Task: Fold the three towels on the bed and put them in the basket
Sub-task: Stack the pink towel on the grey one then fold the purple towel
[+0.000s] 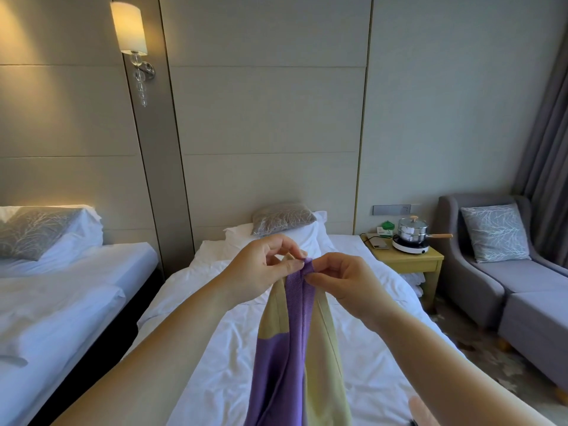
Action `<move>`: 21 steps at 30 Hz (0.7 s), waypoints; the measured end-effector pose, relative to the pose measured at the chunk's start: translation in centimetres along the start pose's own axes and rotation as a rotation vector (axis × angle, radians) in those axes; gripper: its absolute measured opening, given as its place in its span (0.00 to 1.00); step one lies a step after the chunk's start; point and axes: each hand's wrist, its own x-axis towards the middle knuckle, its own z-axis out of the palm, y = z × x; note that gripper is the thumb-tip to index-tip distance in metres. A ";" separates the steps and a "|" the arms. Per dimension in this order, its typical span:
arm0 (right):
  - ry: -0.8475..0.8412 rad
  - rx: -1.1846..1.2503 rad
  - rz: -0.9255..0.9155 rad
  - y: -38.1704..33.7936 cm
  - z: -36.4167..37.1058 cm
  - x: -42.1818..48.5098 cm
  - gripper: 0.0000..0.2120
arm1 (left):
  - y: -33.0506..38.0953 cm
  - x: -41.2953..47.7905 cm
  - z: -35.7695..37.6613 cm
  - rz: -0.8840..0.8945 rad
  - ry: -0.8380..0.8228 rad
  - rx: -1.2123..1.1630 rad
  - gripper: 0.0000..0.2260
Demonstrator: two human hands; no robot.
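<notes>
Both hands raised over white-sheeted bed [233,348]; left hand [261,267], right hand [341,279] fingertips pinched together on top edge of hanging purple-and-cream knitted towel [295,342]

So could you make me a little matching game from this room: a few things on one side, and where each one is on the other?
Things:
1. purple and yellow towel
2. steel pot
3. wall lamp
4. grey patterned cushion

Places:
A. on the sofa at the right
B. held up by both hands over the bed
C. on the small cooker on the bedside table
D. high on the wall, between the two beds

Pairs: 1-B, 2-C, 3-D, 4-A
</notes>
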 end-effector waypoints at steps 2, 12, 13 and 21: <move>-0.013 -0.017 -0.026 -0.2 0.2 0.2 0.03 | 0.3 0.1 -0.2 0.037 0.039 0.049 0.01; 0.010 -0.036 -0.063 -0.2 1.3 0.5 0.02 | 0.8 -0.7 0.4 0.118 0.174 0.523 0.07; 0.017 -0.027 -0.062 -0.1 1.4 0.5 0.02 | 1.0 -0.7 0.4 0.129 0.171 0.555 0.05; -0.059 -0.153 -0.024 1.5 2.7 0.4 0.09 | 4.5 0.9 -2.0 0.252 0.359 0.469 0.03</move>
